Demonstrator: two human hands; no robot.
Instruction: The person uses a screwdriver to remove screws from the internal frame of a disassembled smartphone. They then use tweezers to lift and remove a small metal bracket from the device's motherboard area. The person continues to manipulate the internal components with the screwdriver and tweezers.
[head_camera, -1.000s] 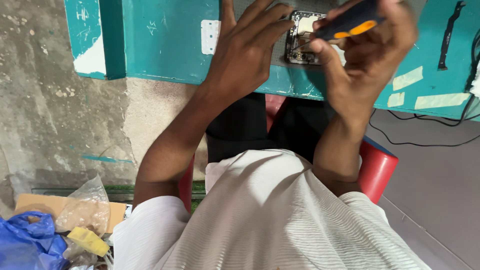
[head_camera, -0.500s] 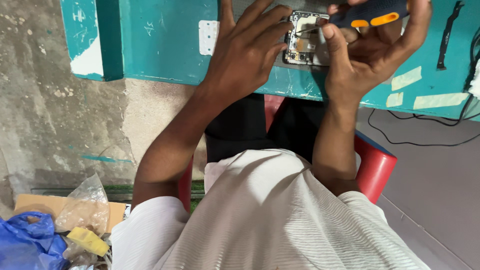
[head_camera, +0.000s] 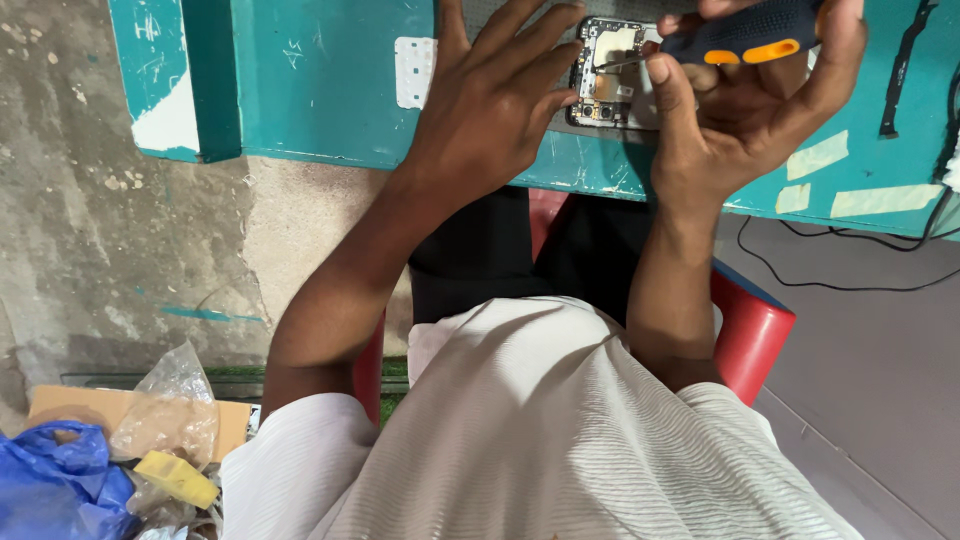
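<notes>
The opened phone with its bare circuit board (head_camera: 607, 72) lies near the teal wooden table's (head_camera: 320, 90) front edge, pinned flat by the left hand (head_camera: 495, 105); the right hand (head_camera: 745, 110) grips a black-and-orange screwdriver (head_camera: 745, 38), tip on the board.

Left hand (head_camera: 495, 110) is reaching forward from the lower left, palm down, fingers spread and slightly curled, fingertips pressing down at the top of the view. Left forearm is running diagonally up from the short white sleeve, elbow bent near the torso. Right hand (head_camera: 750, 95) is lying just beside the left, palm turned up toward the camera, fingers wrapping into a closed grip, thumb extending left toward the left fingertips. Right forearm is rising nearly straight, wrist bent back a little.
</notes>
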